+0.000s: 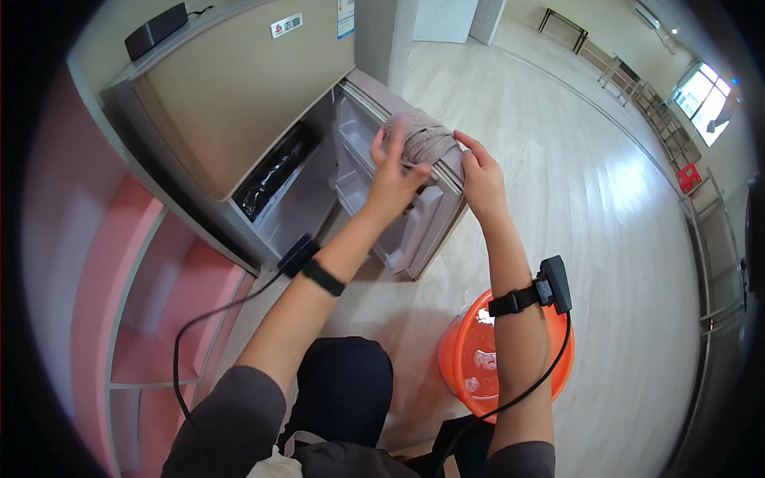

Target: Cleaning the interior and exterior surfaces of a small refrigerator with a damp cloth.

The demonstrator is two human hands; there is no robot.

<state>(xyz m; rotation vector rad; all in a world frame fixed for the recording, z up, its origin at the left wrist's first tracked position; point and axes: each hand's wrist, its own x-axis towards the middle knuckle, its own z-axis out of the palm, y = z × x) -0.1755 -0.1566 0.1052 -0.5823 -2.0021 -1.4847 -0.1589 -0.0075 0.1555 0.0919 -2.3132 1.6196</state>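
Observation:
A refrigerator's lower door [425, 239] stands ajar, its inner white shelves facing left. A grey towel [427, 140] lies bunched over the top edge of that door. My left hand [391, 179] is slightly blurred at the towel's near left side, fingers spread; whether it touches the cloth is hard to tell. The fingers and thumb of my right hand [483, 179] grip the door's outer top corner, with the index fingertip close by the towel. Inside the lower compartment, a black plastic-looking item [278, 170] sits near the top.
An orange bucket [459, 358] of sudsy water stands on the floor below my right forearm. Pink shelving [173, 299] borders the refrigerator on the left. The upper door [239, 107] is closed. Black cables hang from both wrist-worn devices. A red stool [688, 178] stands far right.

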